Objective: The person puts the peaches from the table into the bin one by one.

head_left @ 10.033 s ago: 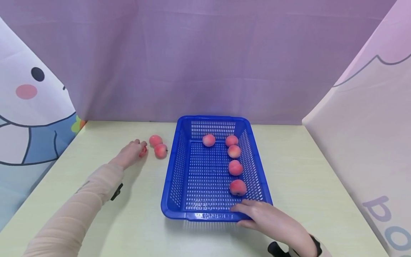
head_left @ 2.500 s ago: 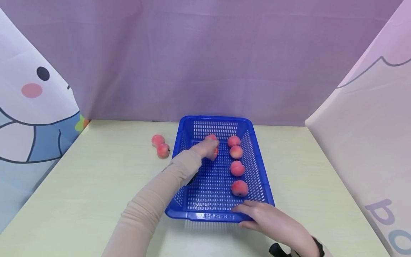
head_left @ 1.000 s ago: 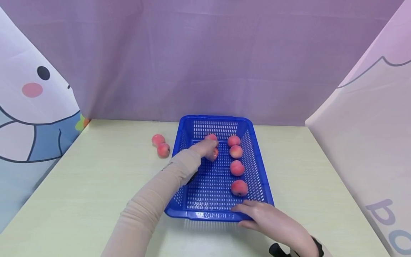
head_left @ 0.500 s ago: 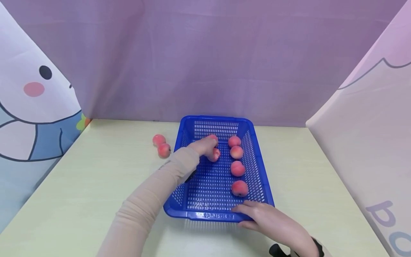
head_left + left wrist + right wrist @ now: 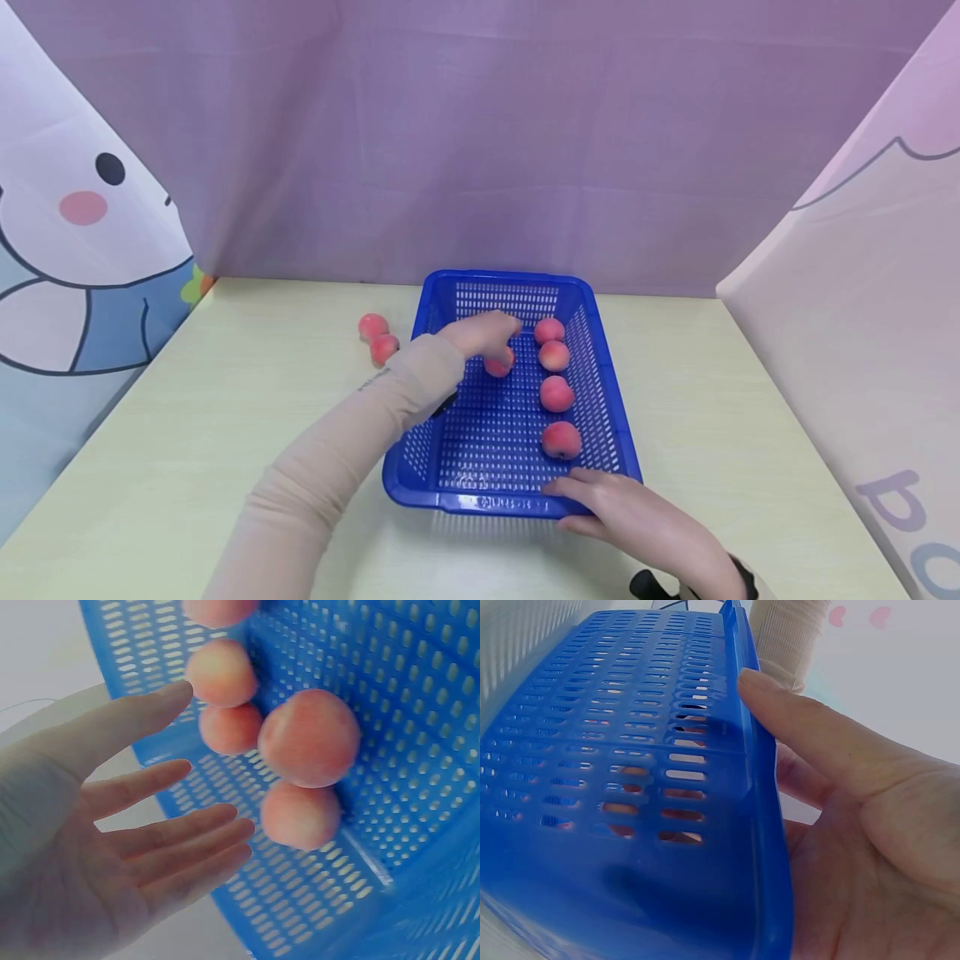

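Observation:
Over the back of the blue plastic basket point(image 5: 510, 492), my left hand point(image 5: 483, 332) has its fingers spread apart. In the left wrist view, the left hand point(image 5: 112, 847) holds nothing, and a peach point(image 5: 309, 739) lies just past its fingertips. That peach point(image 5: 498, 363) shows below the hand in the head view; another peach point(image 5: 300, 816) behind it is hidden there by the hand. Along the basket's right side several peaches stand in a row, the front peach point(image 5: 561, 440) nearest me. My right hand point(image 5: 622, 508) grips the basket's front right rim, thumb on the outer side.
Two peaches sit together on the pale table point(image 5: 187, 433) left of the basket, one a rear peach point(image 5: 372, 327), the other a nearer peach point(image 5: 384, 349). A purple cloth point(image 5: 480, 150) hangs behind, close to the basket's back edge. Printed cloths flank both sides.
My left hand carried a peach from the table into the basket, set it down in front of the back one, and has now let go, lifting slightly. The right hand stays at the rim.

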`<state>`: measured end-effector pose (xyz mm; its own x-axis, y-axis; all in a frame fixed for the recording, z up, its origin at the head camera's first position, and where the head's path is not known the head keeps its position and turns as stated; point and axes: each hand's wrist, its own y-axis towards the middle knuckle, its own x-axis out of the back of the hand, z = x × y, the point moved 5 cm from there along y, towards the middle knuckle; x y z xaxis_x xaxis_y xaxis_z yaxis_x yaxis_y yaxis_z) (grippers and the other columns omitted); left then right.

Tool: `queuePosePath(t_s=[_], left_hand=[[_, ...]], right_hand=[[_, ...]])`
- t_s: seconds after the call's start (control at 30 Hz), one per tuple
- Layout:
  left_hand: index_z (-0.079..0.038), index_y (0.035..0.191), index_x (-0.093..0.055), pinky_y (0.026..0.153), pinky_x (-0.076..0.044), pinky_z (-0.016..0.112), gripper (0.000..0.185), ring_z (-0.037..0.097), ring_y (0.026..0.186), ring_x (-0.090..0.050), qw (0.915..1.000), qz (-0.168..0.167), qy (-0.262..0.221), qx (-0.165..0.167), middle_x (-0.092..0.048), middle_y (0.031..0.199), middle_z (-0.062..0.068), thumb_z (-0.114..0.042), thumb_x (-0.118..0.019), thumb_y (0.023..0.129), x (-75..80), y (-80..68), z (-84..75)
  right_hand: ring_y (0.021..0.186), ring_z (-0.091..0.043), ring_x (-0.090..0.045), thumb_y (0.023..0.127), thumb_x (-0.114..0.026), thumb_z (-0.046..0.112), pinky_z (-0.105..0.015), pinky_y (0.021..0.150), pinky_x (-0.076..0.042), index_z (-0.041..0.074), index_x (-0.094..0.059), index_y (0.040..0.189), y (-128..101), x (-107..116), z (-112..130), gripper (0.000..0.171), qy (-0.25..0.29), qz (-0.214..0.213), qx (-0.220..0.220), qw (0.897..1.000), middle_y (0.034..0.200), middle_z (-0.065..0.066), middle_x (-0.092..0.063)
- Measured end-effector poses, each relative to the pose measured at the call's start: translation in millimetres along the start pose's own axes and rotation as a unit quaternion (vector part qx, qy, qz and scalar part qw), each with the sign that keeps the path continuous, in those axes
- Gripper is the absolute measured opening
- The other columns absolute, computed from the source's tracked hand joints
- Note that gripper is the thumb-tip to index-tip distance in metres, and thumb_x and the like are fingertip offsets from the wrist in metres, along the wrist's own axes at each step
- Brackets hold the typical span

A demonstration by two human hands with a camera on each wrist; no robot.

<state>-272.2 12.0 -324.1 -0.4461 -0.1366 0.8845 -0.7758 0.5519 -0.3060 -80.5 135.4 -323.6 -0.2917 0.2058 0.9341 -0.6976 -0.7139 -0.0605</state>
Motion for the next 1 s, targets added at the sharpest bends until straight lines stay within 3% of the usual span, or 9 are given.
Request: queuePosePath(t_s=[0.27,0.57,0.77,1.0], left_hand=[[-0.008,0.129,-0.044,0.097,-0.035,0.033,0.052,0.017,0.115,-0.045,1.0,0.003,-0.004,0.002,-0.046,0.13,0.005,-0.012,-0.063,0.081,10.3,-14.6,-9.0],[-0.007,0.122,-0.049,0.085,-0.044,0.029,0.048,0.016,0.091,-0.053,0.999,-0.006,0.038,-0.02,-0.057,0.108,0.006,-0.024,-0.064,0.08,22.9,-28.7,-12.5],[-0.008,0.125,-0.048,0.094,-0.039,0.034,0.051,0.019,0.108,-0.05,0.9979,-0.023,0.056,-0.022,-0.053,0.121,0.007,-0.029,-0.063,0.081,29.4,-38.1,-10.2],[-0.008,0.123,-0.05,0.097,-0.035,0.037,0.048,0.023,0.115,-0.045,0.9961,-0.06,0.055,-0.035,-0.052,0.122,0.008,-0.026,-0.063,0.081,41.2,-58.0,-1.9]], right_hand=[[0.084,-0.007,-0.057,0.085,-0.055,0.03,-0.025,0.072,-0.049,0.014,-0.059,0.109,0.3,0.0,0.0,0.029,0.001,0.002,-0.001,1.0,0.094,0.005,-0.06],[0.083,-0.007,-0.057,0.085,-0.056,0.029,-0.025,0.072,-0.049,0.014,-0.059,0.109,0.3,0.7,0.4,0.028,0.0,-0.002,0.002,1.0,0.094,0.005,-0.06],[0.083,-0.007,-0.057,0.085,-0.056,0.028,-0.025,0.072,-0.049,0.014,-0.06,0.108,-0.5,0.9,1.5,0.027,-0.011,-0.012,0.011,1.0,0.093,0.005,-0.06],[0.084,-0.008,-0.057,0.085,-0.056,0.028,-0.025,0.072,-0.049,0.013,-0.06,0.108,-0.8,1.5,1.9,0.028,-0.008,-0.009,0.008,1.0,0.094,0.005,-0.06]])
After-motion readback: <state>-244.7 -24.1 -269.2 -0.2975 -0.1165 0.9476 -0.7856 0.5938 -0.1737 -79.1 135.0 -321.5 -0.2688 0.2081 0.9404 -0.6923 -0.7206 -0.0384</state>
